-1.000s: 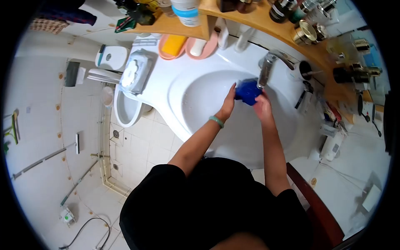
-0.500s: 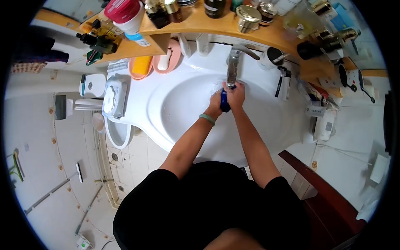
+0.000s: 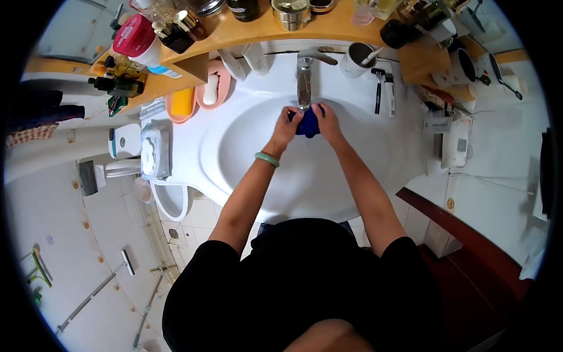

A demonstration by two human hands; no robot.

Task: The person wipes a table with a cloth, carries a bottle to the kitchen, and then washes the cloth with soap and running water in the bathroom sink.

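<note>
Under the spout of the chrome faucet [image 3: 304, 85], a wet-looking dark blue cloth [image 3: 307, 125] is spread between my two hands. My left hand [image 3: 283, 127] pinches its left side, and a green bangle [image 3: 267, 158] circles that wrist. On the opposite side my right hand [image 3: 329, 122] grips the cloth, thumb near the top edge. Both hands are over the white washbasin [image 3: 252, 182], close to its back wall. Some fingertips are hidden behind the cloth.
Left of the basin are a pink soap dish [image 3: 220, 82] with white soap, an orange bar [image 3: 182, 102] in another dish, and a wipes pack [image 3: 155, 154]. A cup [image 3: 355, 61] and razor [image 3: 378, 91] lie to the right. Several jars crowd the wooden shelf [image 3: 252, 34] above.
The blue cloth was bunched up between my hands; now it is opened out, with the hands farther apart. The camera view has shifted, moving the counter leftward in the picture.
</note>
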